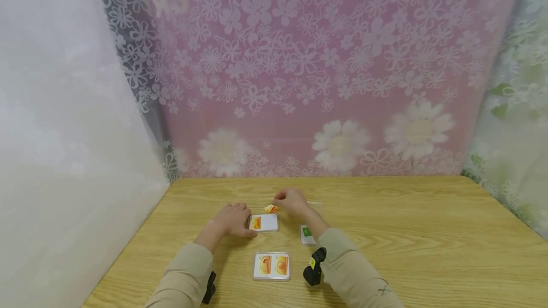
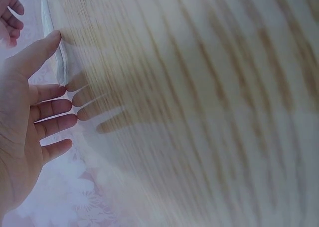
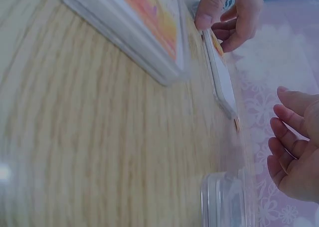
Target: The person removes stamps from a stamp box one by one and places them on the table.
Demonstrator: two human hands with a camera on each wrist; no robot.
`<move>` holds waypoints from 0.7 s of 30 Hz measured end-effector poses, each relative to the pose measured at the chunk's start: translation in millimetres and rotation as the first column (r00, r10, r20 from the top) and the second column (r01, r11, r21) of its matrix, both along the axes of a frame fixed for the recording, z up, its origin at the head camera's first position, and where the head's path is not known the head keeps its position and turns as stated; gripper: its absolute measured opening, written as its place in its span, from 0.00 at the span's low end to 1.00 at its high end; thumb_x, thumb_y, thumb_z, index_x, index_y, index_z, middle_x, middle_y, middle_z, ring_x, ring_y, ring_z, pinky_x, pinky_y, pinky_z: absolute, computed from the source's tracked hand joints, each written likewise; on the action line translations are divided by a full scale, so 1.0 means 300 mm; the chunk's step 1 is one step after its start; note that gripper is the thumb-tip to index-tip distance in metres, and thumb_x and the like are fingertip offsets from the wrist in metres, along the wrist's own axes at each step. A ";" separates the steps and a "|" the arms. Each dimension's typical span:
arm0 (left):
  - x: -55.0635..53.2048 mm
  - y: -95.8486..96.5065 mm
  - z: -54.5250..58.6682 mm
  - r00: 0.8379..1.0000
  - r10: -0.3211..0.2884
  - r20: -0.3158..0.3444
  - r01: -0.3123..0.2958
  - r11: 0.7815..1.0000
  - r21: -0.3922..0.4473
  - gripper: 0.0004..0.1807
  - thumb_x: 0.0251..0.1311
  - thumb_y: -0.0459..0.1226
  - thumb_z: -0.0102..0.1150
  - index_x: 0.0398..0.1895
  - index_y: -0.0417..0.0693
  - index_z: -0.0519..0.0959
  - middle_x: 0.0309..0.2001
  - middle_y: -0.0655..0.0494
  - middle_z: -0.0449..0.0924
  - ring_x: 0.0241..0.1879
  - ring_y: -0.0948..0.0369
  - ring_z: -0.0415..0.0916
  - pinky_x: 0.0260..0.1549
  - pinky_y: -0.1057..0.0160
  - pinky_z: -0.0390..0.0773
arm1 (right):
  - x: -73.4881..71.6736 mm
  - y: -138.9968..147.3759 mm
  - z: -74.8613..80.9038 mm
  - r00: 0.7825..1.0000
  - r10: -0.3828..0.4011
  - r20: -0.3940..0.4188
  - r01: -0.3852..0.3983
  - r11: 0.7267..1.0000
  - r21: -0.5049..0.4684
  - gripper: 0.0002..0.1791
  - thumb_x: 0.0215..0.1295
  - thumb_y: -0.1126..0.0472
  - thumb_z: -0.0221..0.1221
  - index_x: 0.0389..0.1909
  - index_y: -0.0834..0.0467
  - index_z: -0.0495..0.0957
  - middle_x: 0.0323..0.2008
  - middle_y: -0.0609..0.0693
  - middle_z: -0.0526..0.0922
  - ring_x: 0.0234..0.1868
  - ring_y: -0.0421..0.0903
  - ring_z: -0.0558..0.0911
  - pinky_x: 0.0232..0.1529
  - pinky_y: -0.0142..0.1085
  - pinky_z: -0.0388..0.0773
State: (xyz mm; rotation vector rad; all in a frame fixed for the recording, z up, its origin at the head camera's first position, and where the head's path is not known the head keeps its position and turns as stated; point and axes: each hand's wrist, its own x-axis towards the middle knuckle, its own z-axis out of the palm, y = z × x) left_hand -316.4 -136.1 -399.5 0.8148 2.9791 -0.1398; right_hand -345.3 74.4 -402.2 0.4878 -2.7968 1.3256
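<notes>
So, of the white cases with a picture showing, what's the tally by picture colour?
Orange: 2 (near case, middle case)
Green: 1 (green-picture case, partly hidden by the right forearm)
Total: 3

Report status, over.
Left hand touching white rectangular plastic case, single orange picture. Right hand near small orange-yellow flat card beyond it. No obstruction apparent.
</notes>
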 end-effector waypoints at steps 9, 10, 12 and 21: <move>0.009 -0.004 -0.002 1.000 -0.021 -0.005 0.021 0.999 0.029 0.30 0.50 0.62 0.57 0.43 0.46 0.76 0.43 0.52 0.73 0.47 0.51 0.71 0.52 0.46 0.67 | 0.019 -0.050 0.009 0.992 0.124 -0.002 -0.124 0.992 -0.007 0.09 0.58 0.61 0.63 0.34 0.64 0.80 0.31 0.50 0.80 0.32 0.46 0.79 0.32 0.35 0.75; 0.010 -0.005 -0.002 1.000 -0.023 -0.005 0.023 0.999 0.033 0.30 0.50 0.62 0.57 0.42 0.46 0.76 0.42 0.53 0.73 0.46 0.52 0.71 0.52 0.46 0.67 | 0.022 -0.056 0.010 0.991 0.130 0.011 -0.130 0.992 -0.007 0.09 0.58 0.61 0.63 0.34 0.63 0.80 0.31 0.50 0.80 0.33 0.45 0.78 0.33 0.35 0.75; 0.011 -0.007 -0.003 1.000 -0.023 -0.002 0.023 0.999 0.038 0.29 0.50 0.61 0.57 0.41 0.46 0.76 0.40 0.54 0.72 0.45 0.53 0.71 0.52 0.46 0.67 | 0.026 -0.068 0.010 0.989 0.149 0.014 -0.149 0.989 0.003 0.09 0.58 0.61 0.63 0.35 0.63 0.79 0.32 0.50 0.79 0.33 0.44 0.77 0.33 0.34 0.74; 0.007 -0.008 -0.003 0.999 -0.038 0.001 0.038 0.998 0.051 0.27 0.50 0.60 0.58 0.39 0.47 0.76 0.39 0.55 0.72 0.43 0.54 0.71 0.51 0.46 0.67 | 0.049 -0.092 0.010 0.974 0.227 0.019 -0.228 0.972 0.048 0.13 0.56 0.61 0.64 0.38 0.65 0.79 0.32 0.49 0.77 0.33 0.43 0.74 0.33 0.34 0.72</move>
